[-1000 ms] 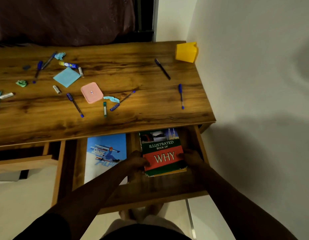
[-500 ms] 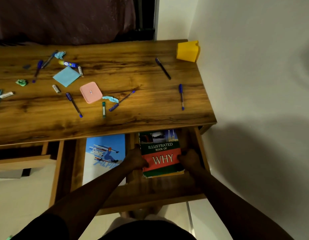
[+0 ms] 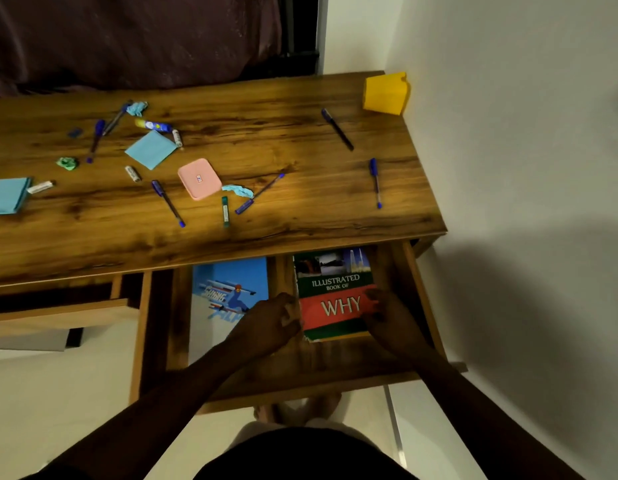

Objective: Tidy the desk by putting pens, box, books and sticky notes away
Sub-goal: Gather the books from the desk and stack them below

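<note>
Head view. Nearest is the open wooden drawer, its front wall toward the person, split by a wooden divider into two compartments. The right compartment holds one green and red book lettered WHY, lying flat, cover up, its far end under the desk edge. The left compartment holds one blue book with a skier on its cover, also flat. The right hand curls its fingers over the WHY book's right edge onto the red band, holding it. The left hand sits with curled fingers at the book's left edge beside the divider; whether it truly grips cannot be told. Handling, by judgement: a stiff, fairly weighty volume with a smooth cover, not fragile, best taken by its two long edges and slid flat so the corners clear the drawer walls. Beyond, the brown wooden desk top carries items yet to be put away: a pink rounded box, a light blue sticky-note pad, a blue pen near the right edge, a black pen farther back, and more pens and small bits scattered at left. Farthest is a yellow container in the back right corner by the wall, contents not visible.
</note>
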Tool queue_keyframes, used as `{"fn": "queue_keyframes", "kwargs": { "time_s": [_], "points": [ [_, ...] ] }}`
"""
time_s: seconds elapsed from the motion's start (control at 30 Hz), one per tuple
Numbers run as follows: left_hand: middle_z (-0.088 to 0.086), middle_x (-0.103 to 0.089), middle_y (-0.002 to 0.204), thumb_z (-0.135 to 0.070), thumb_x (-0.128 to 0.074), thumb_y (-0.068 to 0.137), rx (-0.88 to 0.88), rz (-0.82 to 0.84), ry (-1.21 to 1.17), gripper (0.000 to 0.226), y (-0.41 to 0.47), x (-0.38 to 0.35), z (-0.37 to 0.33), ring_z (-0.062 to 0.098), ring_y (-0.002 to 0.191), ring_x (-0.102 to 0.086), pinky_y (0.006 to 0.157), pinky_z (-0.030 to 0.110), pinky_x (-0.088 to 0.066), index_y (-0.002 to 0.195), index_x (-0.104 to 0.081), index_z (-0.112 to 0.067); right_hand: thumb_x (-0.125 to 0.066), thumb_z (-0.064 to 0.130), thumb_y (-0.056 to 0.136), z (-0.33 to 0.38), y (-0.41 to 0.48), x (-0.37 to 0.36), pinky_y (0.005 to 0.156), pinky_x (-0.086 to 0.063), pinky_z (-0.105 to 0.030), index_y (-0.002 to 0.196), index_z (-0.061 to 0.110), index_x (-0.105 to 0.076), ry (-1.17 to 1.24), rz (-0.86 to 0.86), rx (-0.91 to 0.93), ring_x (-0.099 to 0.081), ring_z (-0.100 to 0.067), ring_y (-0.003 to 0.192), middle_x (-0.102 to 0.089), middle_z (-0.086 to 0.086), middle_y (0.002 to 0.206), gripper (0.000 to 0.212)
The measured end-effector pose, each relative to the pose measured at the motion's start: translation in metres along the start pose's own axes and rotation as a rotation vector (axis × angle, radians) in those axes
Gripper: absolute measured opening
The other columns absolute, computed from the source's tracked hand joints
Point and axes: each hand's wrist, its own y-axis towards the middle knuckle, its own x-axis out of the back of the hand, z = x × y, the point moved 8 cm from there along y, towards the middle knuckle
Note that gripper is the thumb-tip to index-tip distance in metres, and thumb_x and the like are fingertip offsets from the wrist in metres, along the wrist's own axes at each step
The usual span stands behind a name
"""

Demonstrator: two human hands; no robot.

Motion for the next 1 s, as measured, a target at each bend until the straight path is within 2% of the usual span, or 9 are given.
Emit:
{"fn": "queue_keyframes", "kwargs": {
  "time_s": [0.1, 0.17, 0.27, 0.43, 0.53, 0.6, 0.7, 0.9, 1.0],
  "points": [
    [-0.015, -0.066, 0.107, -0.047, -0.062, 0.094, -0.069, 0.021, -0.003, 0.036, -0.035, 0.002, 0.015, 0.001, 0.091, -0.063, 0.075, 0.021, -0.050, 0.128, -0.058, -0.033, -0.071, 0.021, 0.094, 0.014, -0.020, -0.015, 0.097, -0.056, -0.026, 0.133, 0.017, -0.061, -0.127, 0.068, 0.064, -0.064, -0.010, 0.112, -0.063, 0.003, 0.132, 0.040],
    [-0.020, -0.064, 0.112, -0.050, -0.058, 0.095, -0.062, 0.085, 0.025, 0.029, -0.057, 0.001, 0.027, -0.001, 0.092, -0.061, 0.079, 0.021, -0.052, 0.122, -0.060, -0.039, -0.074, 0.016, 0.091, 0.028, -0.036, -0.032, 0.099, -0.055, -0.028, 0.130, 0.023, -0.063, -0.111, 0.195, 0.098, -0.063, -0.004, 0.109, -0.063, 0.011, 0.125, 0.041],
    [-0.017, -0.065, 0.116, -0.048, -0.060, 0.096, -0.078, 0.176, 0.060, 0.027, -0.083, -0.002, 0.039, 0.003, 0.100, -0.062, 0.087, 0.027, -0.053, 0.121, -0.062, -0.040, -0.072, 0.024, 0.093, 0.048, -0.057, -0.062, 0.092, -0.048, -0.010, 0.129, 0.027, -0.062, -0.239, 0.352, 0.227, -0.056, 0.010, 0.106, -0.057, 0.025, 0.118, 0.038],
    [-0.021, -0.059, 0.117, -0.065, -0.061, 0.089, -0.175, 0.244, 0.171, 0.042, -0.122, -0.006, 0.030, 0.003, 0.109, -0.058, 0.086, 0.013, -0.044, 0.125, -0.059, -0.041, -0.075, 0.040, 0.087, 0.067, -0.077, -0.098, 0.092, -0.045, -0.009, 0.121, 0.027, -0.070, -0.374, 0.460, 0.323, -0.062, -0.003, 0.109, -0.067, 0.011, 0.122, 0.036],
    [-0.014, -0.062, 0.129, -0.056, -0.062, 0.092, -0.256, 0.156, 0.237, 0.043, -0.131, -0.004, 0.027, 0.008, 0.120, -0.056, 0.092, 0.013, -0.035, 0.130, -0.061, -0.036, -0.073, 0.050, 0.086, 0.069, -0.087, -0.110, 0.095, -0.053, -0.025, 0.121, 0.031, -0.070, -0.421, 0.519, 0.310, -0.062, -0.002, 0.108, -0.065, 0.015, 0.123, 0.040],
    [-0.012, -0.064, 0.126, -0.047, -0.063, 0.095, -0.224, 0.106, 0.221, 0.034, -0.129, 0.000, 0.028, 0.009, 0.118, -0.058, 0.087, 0.012, -0.035, 0.126, -0.063, -0.036, -0.073, 0.047, 0.087, 0.065, -0.090, -0.112, 0.096, -0.055, -0.031, 0.124, 0.031, -0.069, -0.449, 0.520, 0.285, -0.064, -0.003, 0.108, -0.066, 0.015, 0.125, 0.040],
    [-0.012, -0.064, 0.126, -0.044, -0.062, 0.097, -0.221, 0.078, 0.219, 0.030, -0.128, 0.001, 0.026, 0.010, 0.117, -0.057, 0.079, 0.007, -0.030, 0.125, -0.065, -0.035, -0.074, 0.031, 0.089, 0.066, -0.087, -0.114, 0.097, -0.050, -0.024, 0.126, 0.031, -0.069, -0.529, 0.478, 0.318, -0.063, -0.007, 0.112, -0.068, 0.012, 0.127, 0.038],
    [-0.011, -0.065, 0.127, -0.044, -0.058, 0.098, -0.260, 0.064, 0.260, 0.030, -0.130, -0.002, 0.026, 0.011, 0.120, -0.056, 0.095, 0.018, -0.040, 0.126, -0.065, -0.033, -0.071, 0.023, 0.090, 0.076, -0.080, -0.120, 0.099, -0.049, -0.030, 0.124, 0.029, -0.071, -0.627, 0.468, 0.352, -0.064, -0.013, 0.113, -0.071, 0.006, 0.122, 0.034],
    [-0.012, -0.073, 0.110, -0.041, -0.072, 0.089, -0.309, -0.012, 0.304, 0.024, -0.132, 0.006, 0.022, 0.011, 0.106, -0.067, 0.086, 0.021, -0.051, 0.111, -0.072, -0.032, -0.070, 0.021, 0.091, 0.080, -0.073, -0.120, 0.097, -0.050, -0.032, 0.123, 0.026, -0.071, -0.648, 0.454, 0.363, -0.065, -0.015, 0.110, -0.072, 0.004, 0.120, 0.032]
  ]
}}
